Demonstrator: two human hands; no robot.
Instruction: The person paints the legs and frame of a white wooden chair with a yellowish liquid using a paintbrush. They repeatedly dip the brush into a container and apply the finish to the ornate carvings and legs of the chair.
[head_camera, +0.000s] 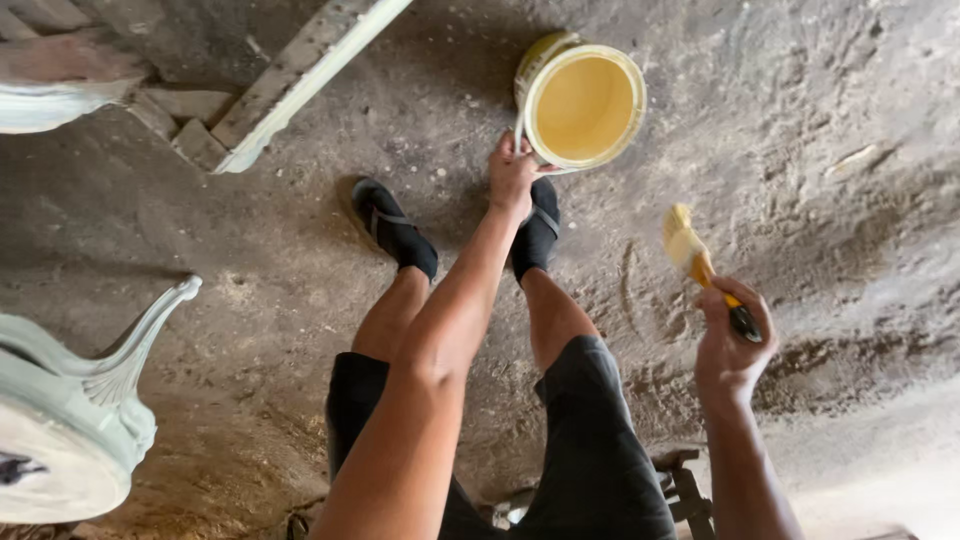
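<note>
The left hand (512, 170) grips the rim of the paint bucket (583, 108) (on the floor). The right hand (732, 340) is clenched around a brush (700, 262).

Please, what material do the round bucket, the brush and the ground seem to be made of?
The round cream-yellow bucket looks like plastic: thin smooth rim, slightly glossy wall, filled with yellow paint. The left hand grips its rim. The paintbrush in the right hand seems to have a wooden orange handle with a dark end and paint-coated bristles. The grey ground looks like packed earth or rough concrete, dusty and matte.
</note>
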